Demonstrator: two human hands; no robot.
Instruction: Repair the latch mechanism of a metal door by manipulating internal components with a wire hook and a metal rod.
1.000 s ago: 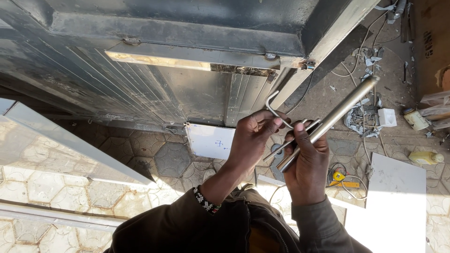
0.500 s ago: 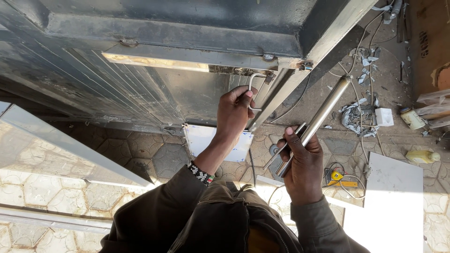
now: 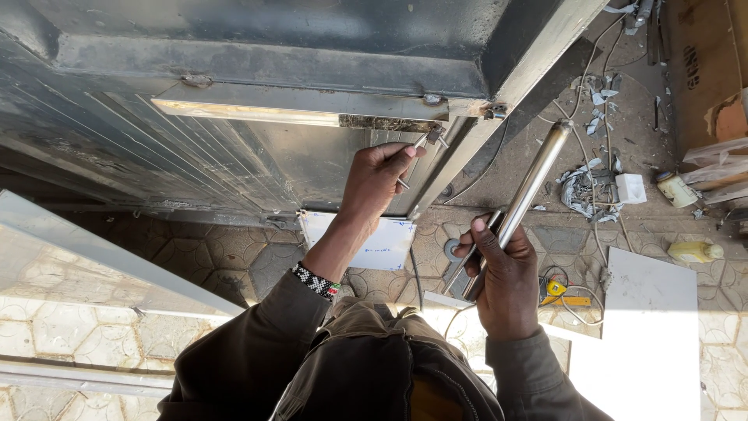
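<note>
Holding a small bracket (image 3: 427,140) against the metal door (image 3: 234,156) at upper centre, the left hand (image 3: 378,175) has risen there. The right hand (image 3: 502,273) stays clamped on the steel tube (image 3: 530,187).

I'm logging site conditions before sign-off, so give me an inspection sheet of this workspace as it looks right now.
Surface: patterned paving, dusty, partly in sun.
Job's things: polished metal tube held slanting; thin bent metal rod held up against the grey metal door.
Clutter: white sheet, white panel, crumpled scraps, yellow bottle, cardboard box.
Grippers: left hand pinches the rod; right hand grips the tube's lower end.
Cables: loose wires trail across the ground.
Surroundings: pale metal frame bar on the left.
</note>
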